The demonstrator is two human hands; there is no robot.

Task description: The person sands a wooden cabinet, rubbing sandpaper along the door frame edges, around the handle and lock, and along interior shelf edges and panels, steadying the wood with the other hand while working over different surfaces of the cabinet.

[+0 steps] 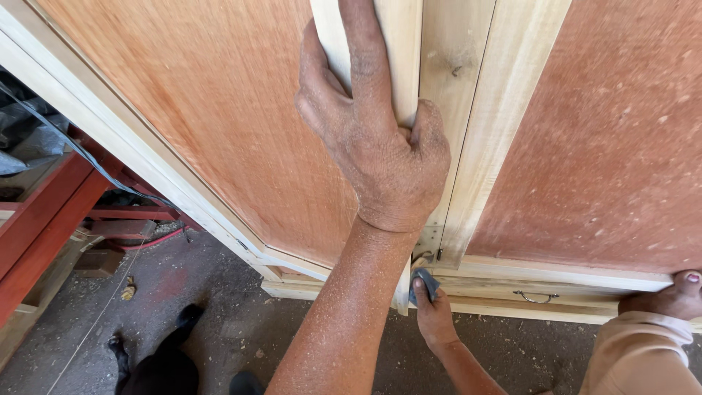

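**Figure.** Head view down the front of a pale-framed cabinet with two reddish plywood panels, one in the upper left of the frame (219,95) and one in the upper right (607,146).

You are gripping a pale wood strip (401,44) with your left hand (380,153) at the centre of the frame. Your fingers (365,51) are closing around it: one is lying straight up along its face and the thumb is hooking over its right edge. The strip's long axis is running from the top edge down to the lower centre, lying against the upright between the panels, with most of its length above and below your grip.

Your right hand is not showing. At the strip's lower end a second hand (436,322), apparently a co-worker's, is pressing a small blue pad (424,284) to the wood. A third hand (669,296) is resting on the bottom rail at the right edge, near a metal pull (535,297). The dusty floor (219,322) is lying below.
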